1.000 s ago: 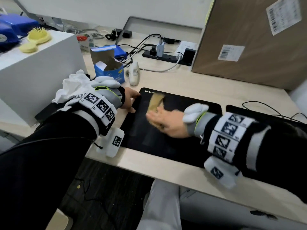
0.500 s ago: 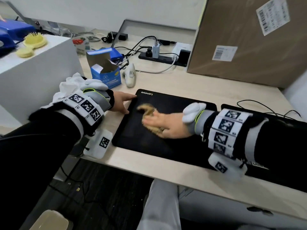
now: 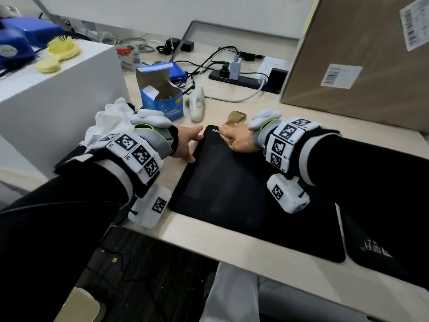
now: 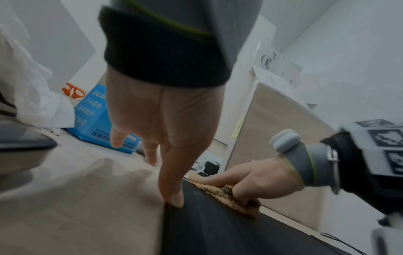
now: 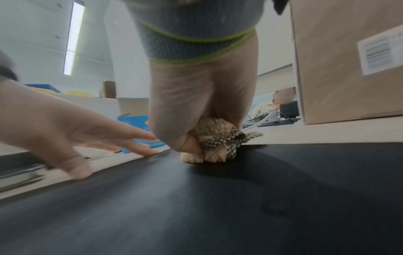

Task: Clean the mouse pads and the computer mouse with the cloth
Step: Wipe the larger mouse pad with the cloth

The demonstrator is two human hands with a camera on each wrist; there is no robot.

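A large black mouse pad (image 3: 232, 189) lies on the pale desk. My right hand (image 3: 236, 139) grips a bunched tan cloth (image 3: 235, 118) and presses it on the pad's far left corner; the cloth (image 5: 214, 143) is wadded under its curled fingers. My left hand (image 3: 185, 145) lies open with straight fingers on the pad's left edge, and its fingertips (image 4: 174, 200) touch the pad's border. A second black mouse pad (image 3: 380, 252) lies to the right, partly under my right arm. A white computer mouse (image 3: 197, 104) stands on its side beyond the pad.
An open blue carton (image 3: 162, 98) and crumpled white tissue (image 3: 111, 117) sit left of the mouse. A white box (image 3: 58, 94) stands at the left, a big cardboard box (image 3: 362, 66) at the back right. A power strip (image 3: 243, 77) with cables lies behind.
My right hand has swept the cloth from the pad's middle up to its far left corner, close to my left hand. The left hand stays on the pad's left edge.
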